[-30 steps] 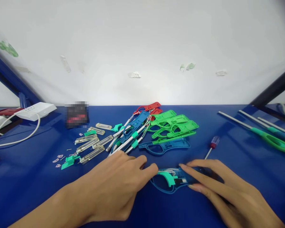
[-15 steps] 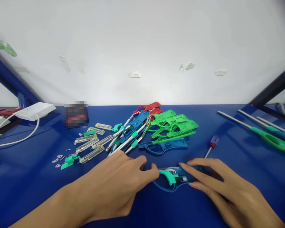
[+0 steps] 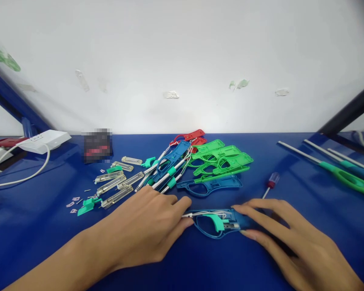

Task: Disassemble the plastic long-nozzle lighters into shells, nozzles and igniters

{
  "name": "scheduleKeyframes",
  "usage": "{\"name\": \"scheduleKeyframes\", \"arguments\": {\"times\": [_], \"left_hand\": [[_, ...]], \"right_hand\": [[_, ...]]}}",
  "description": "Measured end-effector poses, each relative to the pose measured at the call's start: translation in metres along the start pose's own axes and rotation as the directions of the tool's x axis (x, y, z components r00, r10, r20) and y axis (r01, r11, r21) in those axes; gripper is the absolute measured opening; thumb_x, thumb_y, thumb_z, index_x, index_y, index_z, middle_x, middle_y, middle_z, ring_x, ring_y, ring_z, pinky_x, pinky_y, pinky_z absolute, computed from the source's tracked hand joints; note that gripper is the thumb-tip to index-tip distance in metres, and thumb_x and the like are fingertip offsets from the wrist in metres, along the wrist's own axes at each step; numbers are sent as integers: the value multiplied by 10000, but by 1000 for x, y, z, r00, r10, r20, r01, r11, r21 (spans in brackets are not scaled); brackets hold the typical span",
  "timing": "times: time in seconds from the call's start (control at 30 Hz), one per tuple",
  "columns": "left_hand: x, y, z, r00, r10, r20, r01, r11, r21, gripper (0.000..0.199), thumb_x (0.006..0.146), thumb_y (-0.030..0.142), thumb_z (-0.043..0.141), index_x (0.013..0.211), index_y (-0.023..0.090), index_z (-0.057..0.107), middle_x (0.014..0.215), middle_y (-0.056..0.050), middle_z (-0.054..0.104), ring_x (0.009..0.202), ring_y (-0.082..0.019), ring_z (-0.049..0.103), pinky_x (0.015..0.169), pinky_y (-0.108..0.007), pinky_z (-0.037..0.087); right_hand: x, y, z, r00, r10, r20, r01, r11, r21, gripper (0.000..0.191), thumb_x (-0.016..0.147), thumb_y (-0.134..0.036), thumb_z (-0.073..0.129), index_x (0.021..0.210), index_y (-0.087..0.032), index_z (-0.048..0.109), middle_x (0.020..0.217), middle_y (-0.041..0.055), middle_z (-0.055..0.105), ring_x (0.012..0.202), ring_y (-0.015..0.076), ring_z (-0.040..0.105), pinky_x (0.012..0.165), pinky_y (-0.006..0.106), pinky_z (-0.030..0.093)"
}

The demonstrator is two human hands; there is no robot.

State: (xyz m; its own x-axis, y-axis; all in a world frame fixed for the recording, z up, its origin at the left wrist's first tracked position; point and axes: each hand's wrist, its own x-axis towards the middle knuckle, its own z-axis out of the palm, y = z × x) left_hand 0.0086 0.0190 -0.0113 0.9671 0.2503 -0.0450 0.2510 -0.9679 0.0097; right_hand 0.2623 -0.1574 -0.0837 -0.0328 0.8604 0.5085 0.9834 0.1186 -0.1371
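A blue plastic lighter handle half lies on the bench in front of me with its inner side up. My right hand pinches its wide end between thumb and fingers. Inside the handle half sit a turquoise trigger, a thin white tube and a small dark part behind the trigger. At its narrow end my left hand closes thumb and index finger on a metal rod; most of the rod is hidden by the hand. A screwdriver with a clear and red handle lies beyond my right hand.
Clear fuel tanks, a turquoise trigger and small metal bits lie at left. Behind my left hand are metal rods, with green handle halves and red ones beyond. Lighters lie at right; a white power strip stands far left.
My left thumb and index finger have moved from the trigger area leftward to the narrow end and closed on the metal rod. The trigger and tube show more fully; my right hand stays nearly still.
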Motion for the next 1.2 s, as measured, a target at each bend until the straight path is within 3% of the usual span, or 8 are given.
{"name": "scheduleKeyframes", "arguments": {"times": [0.13,0.3,0.57,0.8,1.03,1.2], "left_hand": [[-2,-1,-2,1000,4,-20,-4,1000,-29,252,1102,288,422,905,230,569,781,-7,695,630,-243,690,569,-371,410],[-4,-1,-2,999,14,-35,-14,1000,-13,245,1095,277,459,875,226,554,774,-5,680,621,-242,684,541,-371,381],[-2,-2,2,997,39,-64,-39,999,14,305,1111,279,460,813,235,509,725,-3,657,585,-250,677,530,-375,357],[-2,-3,1,993,20,-115,-16,999,34,241,1086,286,484,852,243,525,737,-2,672,575,-256,664,542,-383,406],[-3,0,4,979,46,-197,-37,998,50,262,1082,308,485,829,246,520,713,10,653,544,-240,639,512,-380,390],[-4,4,7,969,70,-237,-67,998,22,289,1092,312,480,811,247,493,683,21,622,513,-223,620,488,-364,365]], "right_hand": [[-4,3,-1,1000,23,0,-23,1000,-6,339,1084,-406,516,1396,-363,640,1299,29,663,1118,161,739,950,248,638],[-5,6,-1,999,34,32,-33,999,-28,390,1099,-409,480,1472,-375,587,1352,47,644,1141,176,743,941,274,649],[3,4,-2,1000,-17,0,17,1000,5,390,1113,-339,452,1475,-399,581,1292,34,653,1105,133,744,879,208,635],[-4,5,-1,998,16,56,-16,1000,5,325,1078,-374,546,1395,-387,617,1322,-24,683,1222,183,657,1058,302,570],[-3,4,-6,992,-60,110,60,998,1,373,1067,-291,527,1413,-407,605,1254,-91,750,1127,160,717,1019,277,584],[-3,3,-7,992,-126,8,126,991,38,324,1078,-231,453,1320,-330,643,1138,-71,815,967,137,802,910,204,632]]}}
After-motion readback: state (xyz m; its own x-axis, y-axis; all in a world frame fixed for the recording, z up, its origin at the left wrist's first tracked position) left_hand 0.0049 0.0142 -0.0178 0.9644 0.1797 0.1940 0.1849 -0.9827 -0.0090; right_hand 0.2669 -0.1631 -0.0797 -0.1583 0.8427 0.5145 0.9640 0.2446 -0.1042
